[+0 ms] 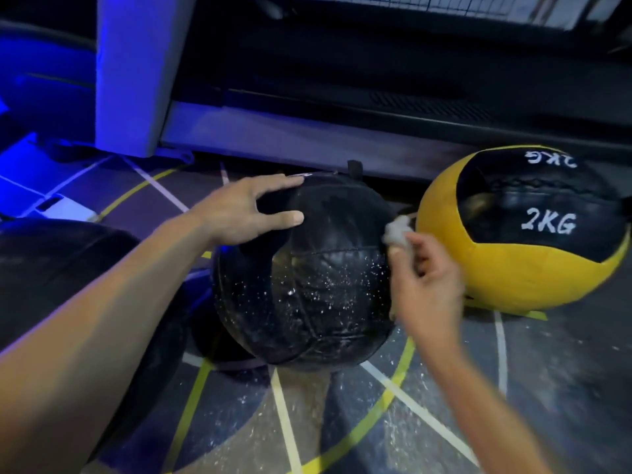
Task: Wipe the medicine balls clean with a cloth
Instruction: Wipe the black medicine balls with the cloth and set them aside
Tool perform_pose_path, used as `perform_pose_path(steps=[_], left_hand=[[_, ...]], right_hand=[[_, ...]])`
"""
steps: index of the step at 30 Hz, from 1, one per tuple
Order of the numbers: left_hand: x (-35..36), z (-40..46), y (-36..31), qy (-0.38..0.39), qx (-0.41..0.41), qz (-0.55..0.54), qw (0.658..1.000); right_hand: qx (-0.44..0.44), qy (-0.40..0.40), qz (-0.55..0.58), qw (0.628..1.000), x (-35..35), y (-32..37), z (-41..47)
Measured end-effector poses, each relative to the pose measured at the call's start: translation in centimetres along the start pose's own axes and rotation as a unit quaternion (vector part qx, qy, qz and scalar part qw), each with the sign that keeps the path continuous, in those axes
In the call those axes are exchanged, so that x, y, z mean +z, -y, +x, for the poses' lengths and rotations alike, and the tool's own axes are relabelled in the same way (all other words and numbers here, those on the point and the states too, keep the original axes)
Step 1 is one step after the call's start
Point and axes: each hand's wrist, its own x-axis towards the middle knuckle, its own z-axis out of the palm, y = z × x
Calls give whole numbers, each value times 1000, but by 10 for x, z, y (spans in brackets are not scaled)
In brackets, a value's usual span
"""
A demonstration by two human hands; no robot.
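Head view: lined floor, black ball under flat left hand, right hand pinching cloth, yellow ball right.

Left hand spread; right hand pinching.

The yellow and black ball, on the floor near its right edge, carries white lettering on its black panels. The lower black panel, facing the camera, reads "2KG" in large upright characters. The upper black panel, near the top of the ball, bears the same marking upside down; its characters are partly blurred but appear to read "2KG" too. No other writing, brand or number can be read elsewhere.
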Motion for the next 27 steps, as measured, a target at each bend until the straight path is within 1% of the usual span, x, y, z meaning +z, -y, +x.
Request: perform_pose_path(steps=[1,2,3,4,5,6,7,8,9,10,11,12,13,14,15,16,17,18,19,20,21,22,23,24,25,27], left_hand=[[3,0,-2,-2,-2,5,1000],[4,0,-2,-7,-2,7,1000],[6,0,-2,-12,3,7,1000],[6,-1,-4,-13,6,5,1000],[7,0,-4,-13,9,4,1000],[7,0,-3,-12,10,2,1000],[7,-1,-1,-16,9,4,1000],[8,-3,-1,-21,8,3,1000],[10,-5,-1,-28,5,-1,1000],[12,-7,-4,-36,2,-2,999],[15,-8,-8,-47,0,4,999],[19,-9,-14,-57,2,17,998],[23,-9,-19,-61,-1,33,998],[26,-8,-24,-62,-4,51,997],[29,-7,-28,-62,-4,69,996],[30,-8,-32,-61,1,84,995],[28,-9,-33,-57,7,76,995],[24,-13,-32,-53,16,43,998],[21,-17,-26,-54,22,-9,998],[18,-23,-17,-62,24,-51,996],[18,-29,-6,-72,20,-70,995],[22,-34,3,-79,13,-72,994],[27,-38,10,-87,4,-72,994],[33,-39,13,-96,-1,-76,992],[35,-38,15,-108,-9,-86,990],[35,-25,10,-101,-12,-98,990]], right_hand=[[-64,7,-10,998,11,7,-23],[-130,48,-29,990,21,15,-48],[-201,108,-62,972,29,20,-71],[-271,162,-112,942,32,22,-88],[-330,191,-162,910,30,17,-93],[-349,196,-176,899,23,7,-87],[-327,183,-161,913,15,-5,-74],[-269,152,-126,943,6,-13,-59],[-189,104,-93,972,-4,-19,-42],[-98,56,-58,992,-10,-21,-25],[-19,14,-29,999,-13,-20,-13],[28,-12,-15,999,-10,-14,-8],[23,-19,-24,999,-2,-4,-10],[-28,-4,-51,998,8,10,-19],[-105,38,-87,990,15,23,-34],[-188,91,-113,971,17,30,-50],[-249,141,-132,949,13,29,-61],[-289,175,-150,929,3,24,-63],[-301,184,-165,921,-10,16,-54],[-278,165,-170,931,-22,6,-40],[-222,121,-160,954,-33,-3,-25],[-150,69,-133,977,-41,-12,-10],[-77,28,-94,992,-45,-17,0],[-32,-2,-52,998,-43,-17,3],[-13,-9,-15,1000,-33,-14,-2],[-19,8,10,1000,-12,-2,-27]])
